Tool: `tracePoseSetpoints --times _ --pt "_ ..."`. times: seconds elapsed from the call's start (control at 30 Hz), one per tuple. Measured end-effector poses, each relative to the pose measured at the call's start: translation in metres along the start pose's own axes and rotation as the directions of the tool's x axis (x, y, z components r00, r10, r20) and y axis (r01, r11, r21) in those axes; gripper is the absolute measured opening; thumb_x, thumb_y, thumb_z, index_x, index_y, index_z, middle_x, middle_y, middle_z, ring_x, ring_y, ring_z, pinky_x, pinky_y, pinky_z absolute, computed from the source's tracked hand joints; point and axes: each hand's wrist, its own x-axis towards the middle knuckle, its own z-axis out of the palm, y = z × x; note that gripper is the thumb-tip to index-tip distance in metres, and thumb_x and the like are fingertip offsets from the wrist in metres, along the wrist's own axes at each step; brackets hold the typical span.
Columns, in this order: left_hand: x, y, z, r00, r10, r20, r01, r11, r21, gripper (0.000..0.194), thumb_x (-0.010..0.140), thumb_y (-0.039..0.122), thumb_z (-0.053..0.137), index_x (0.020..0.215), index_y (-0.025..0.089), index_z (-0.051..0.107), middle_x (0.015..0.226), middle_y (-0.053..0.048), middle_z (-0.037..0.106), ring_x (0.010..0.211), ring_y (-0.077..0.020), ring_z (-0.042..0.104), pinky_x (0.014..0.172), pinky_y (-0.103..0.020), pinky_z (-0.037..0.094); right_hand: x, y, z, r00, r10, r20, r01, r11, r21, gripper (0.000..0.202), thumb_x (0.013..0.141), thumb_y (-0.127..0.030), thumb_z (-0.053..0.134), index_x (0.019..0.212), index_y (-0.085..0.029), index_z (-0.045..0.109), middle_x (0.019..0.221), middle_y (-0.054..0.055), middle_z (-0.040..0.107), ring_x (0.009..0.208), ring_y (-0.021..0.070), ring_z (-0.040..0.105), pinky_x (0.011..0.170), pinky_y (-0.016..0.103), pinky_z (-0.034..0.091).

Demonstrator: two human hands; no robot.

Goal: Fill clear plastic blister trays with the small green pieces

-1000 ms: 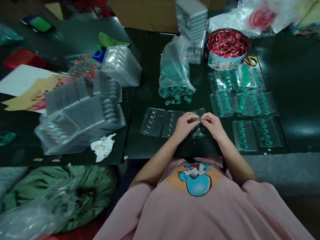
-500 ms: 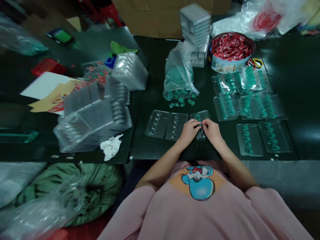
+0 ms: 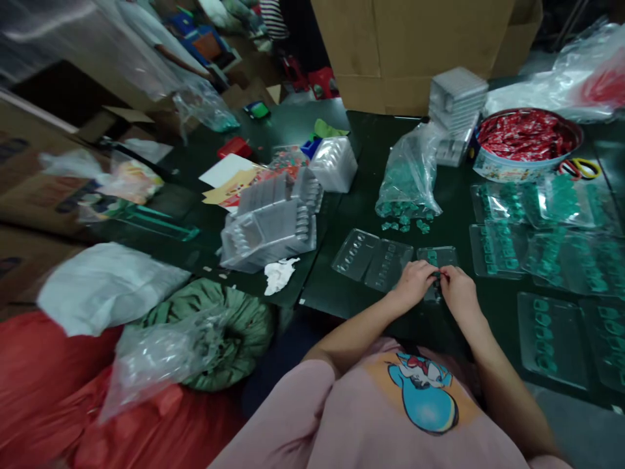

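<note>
My left hand (image 3: 414,283) and my right hand (image 3: 459,294) meet, fingers pinched together, over a clear plastic blister tray (image 3: 446,254). Between the fingertips shows a small dark green piece (image 3: 436,276), its shape too blurred to tell. Some green sits in the far end of this tray; the fingers hide its middle. To the left lie two more clear trays, a nearer one (image 3: 389,264) and a farther one (image 3: 358,254), with no green showing in their hollows. Beyond my hands, loose green plastic pieces (image 3: 404,221) spill from a clear bag (image 3: 410,172).
Green-filled trays (image 3: 551,332) lie at right, below a round tin (image 3: 512,170) of red wrapped pieces and scissors (image 3: 581,169). Stacked clear trays (image 3: 273,234) and a crumpled white tissue (image 3: 280,275) are at left. A cardboard box (image 3: 415,55) stands behind. People show at upper left.
The view has turned left, so the table's things sit farther right, and boxes, sacks and people at left have come into sight. My hands stay together over the same tray.
</note>
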Motion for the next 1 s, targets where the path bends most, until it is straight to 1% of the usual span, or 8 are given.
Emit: tracePoseSetpoints --times 0.17,0.3,0.5,0.6,0.77,0.9,0.93,1.0 --pt "-0.001 -0.001 -0.005 1.0 0.004 0.005 -0.004 0.999 -0.054 0.026 0.088 0.024 0.063 0.113 0.018 0.068 0.107 -0.009 0.069 0.103 -0.0204 0.064 0.091 -0.033 0.05 -0.003 0.009 0.005 1.0 -0.02 0.021 0.019 0.999 0.046 0.026 0.087 -0.022 0.044 0.097 -0.017 0.067 0.088 0.012 0.069 0.079 0.025 0.065 0.072 0.035 0.049" --pt "-0.002 -0.008 -0.005 1.0 0.023 -0.004 -0.024 0.998 -0.061 0.023 0.091 0.029 0.059 0.107 0.018 0.071 0.104 -0.009 0.07 0.099 -0.0195 0.065 0.089 -0.031 0.051 -0.005 0.012 0.007 0.999 -0.041 0.02 0.039 0.995 0.088 0.028 0.088 -0.024 0.043 0.102 -0.017 0.067 0.092 0.013 0.07 0.081 0.0262 0.067 0.075 0.038 0.052" --pt "-0.001 -0.011 -0.008 0.999 0.03 0.041 -0.027 0.997 -0.072 0.02 0.09 0.024 0.06 0.106 0.018 0.071 0.103 -0.007 0.071 0.097 -0.0184 0.066 0.088 -0.03 0.05 -0.001 0.008 0.0 0.995 -0.095 0.034 0.091 0.989 0.118 0.026 0.088 -0.027 0.049 0.101 -0.016 0.069 0.089 0.012 0.069 0.081 0.0267 0.067 0.076 0.039 0.053" --pt "0.002 -0.011 -0.011 0.998 0.003 0.063 0.0 0.998 -0.055 0.017 0.089 0.025 0.062 0.1 0.016 0.072 0.097 -0.007 0.072 0.093 -0.019 0.066 0.084 -0.029 0.05 0.004 0.008 -0.001 0.994 -0.081 0.078 0.068 0.985 0.157 0.022 0.085 -0.027 0.055 0.097 -0.016 0.07 0.088 0.011 0.069 0.078 0.0244 0.067 0.075 0.037 0.053" --pt "0.009 -0.009 -0.015 0.991 -0.02 0.129 0.02 1.0 0.001 0.014 0.085 0.026 0.067 0.091 0.014 0.072 0.088 -0.008 0.07 0.085 -0.0193 0.065 0.077 -0.028 0.048 0.014 0.005 -0.003 0.985 -0.069 0.156 0.058 0.996 0.074 0.014 0.081 -0.021 0.061 0.091 -0.018 0.07 0.083 0.008 0.069 0.075 0.0219 0.065 0.071 0.033 0.05" --pt "0.015 -0.014 -0.032 0.978 0.099 0.184 -0.087 0.993 -0.075 0.011 0.084 0.021 0.067 0.093 0.017 0.073 0.089 -0.005 0.07 0.085 -0.0172 0.064 0.078 -0.027 0.047 0.019 0.004 -0.005 0.98 -0.035 0.197 0.021 0.997 0.069 0.013 0.079 -0.019 0.065 0.09 -0.018 0.071 0.081 0.007 0.07 0.075 0.0206 0.066 0.072 0.031 0.049" --pt "0.017 -0.018 -0.039 0.977 0.132 0.166 -0.113 0.987 -0.115 0.013 0.084 0.022 0.067 0.095 0.019 0.073 0.091 -0.004 0.07 0.086 -0.0164 0.065 0.079 -0.026 0.048 0.02 0.004 -0.005 0.98 -0.019 0.197 -0.001 0.995 0.1 0.013 0.078 -0.019 0.066 0.091 -0.019 0.071 0.082 0.007 0.07 0.076 0.0206 0.066 0.074 0.032 0.05" --pt "0.026 -0.033 -0.053 0.997 0.073 0.035 -0.069 0.991 -0.113 0.015 0.085 0.024 0.066 0.097 0.02 0.073 0.092 -0.004 0.07 0.088 -0.0166 0.065 0.082 -0.027 0.048 0.02 0.006 -0.005 0.981 0.021 0.192 -0.056 0.982 0.179 0.015 0.078 -0.019 0.067 0.093 -0.019 0.071 0.083 0.006 0.072 0.077 0.0206 0.068 0.077 0.033 0.052"
